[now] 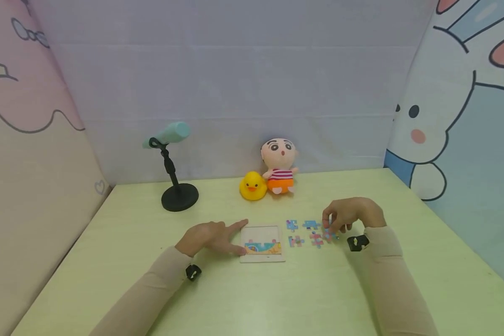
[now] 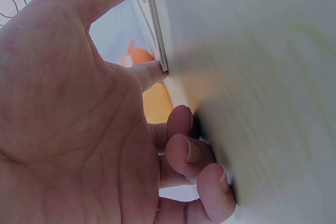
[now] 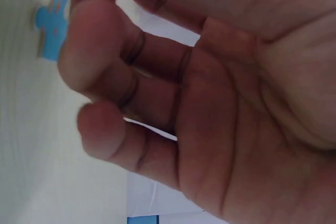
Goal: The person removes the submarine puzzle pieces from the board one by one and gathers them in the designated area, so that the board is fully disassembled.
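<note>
Matt pale wooden puzzle tray [image 1: 262, 231], glossy rubber duck [image 1: 253, 186], plush cloth doll [image 1: 279, 165]

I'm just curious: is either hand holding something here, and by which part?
The left hand steadies the puzzle tray by its left edge. The right hand pinches a puzzle piece; where exactly is hidden.

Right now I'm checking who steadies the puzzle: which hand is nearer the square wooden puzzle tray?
Left. The left hand touches the square wooden puzzle tray at its left edge; the right hand is over loose pieces, apart.

- No words, numbers, labels or brand marks can be read in any of the views.
- The puzzle board [image 1: 262, 243], lower centre, carries only a coloured picture, no lettering.
</note>
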